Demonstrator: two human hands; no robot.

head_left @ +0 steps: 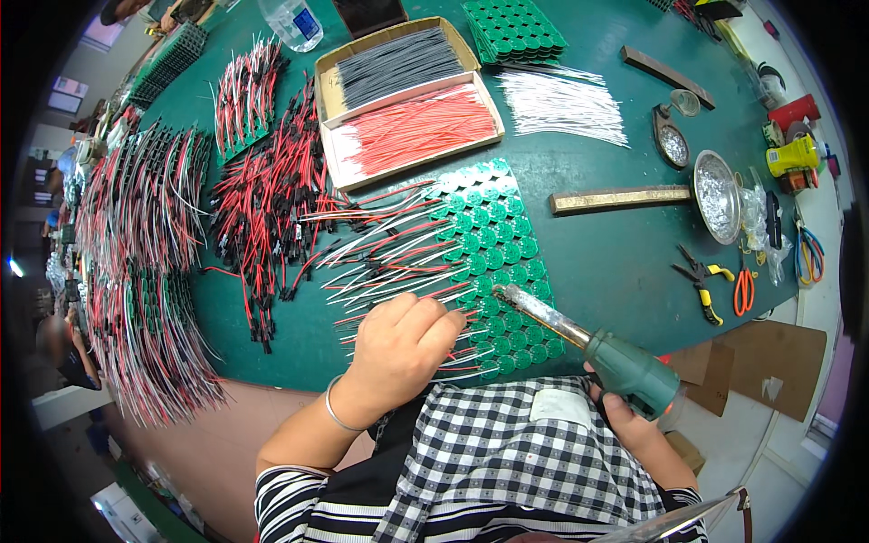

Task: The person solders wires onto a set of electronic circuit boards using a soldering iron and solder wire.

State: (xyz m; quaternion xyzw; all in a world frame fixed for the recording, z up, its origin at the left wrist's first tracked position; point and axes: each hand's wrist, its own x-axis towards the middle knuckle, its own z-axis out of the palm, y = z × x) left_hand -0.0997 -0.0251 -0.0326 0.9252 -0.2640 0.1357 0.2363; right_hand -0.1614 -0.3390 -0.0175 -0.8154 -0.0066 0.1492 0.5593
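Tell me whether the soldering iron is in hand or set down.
In hand: the right hand grips the soldering iron by its green handle, tip over the green circuit boards; whether touching, I cannot tell.

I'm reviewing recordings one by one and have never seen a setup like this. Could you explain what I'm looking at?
There is no robot here: a person works with two bare hands. The single picture comes from a wide fisheye camera on their head, looking down, so straight edges bend near the rim.

The right grip holds a green-handled soldering iron, its tip over a panel of round green circuit boards. The left grip is curled over the wires along the panel's left side; whether it pinches one is hidden.

On the green table also lie dark wires, red wires, white wires, a round metal dish and yellow-handled pliers.
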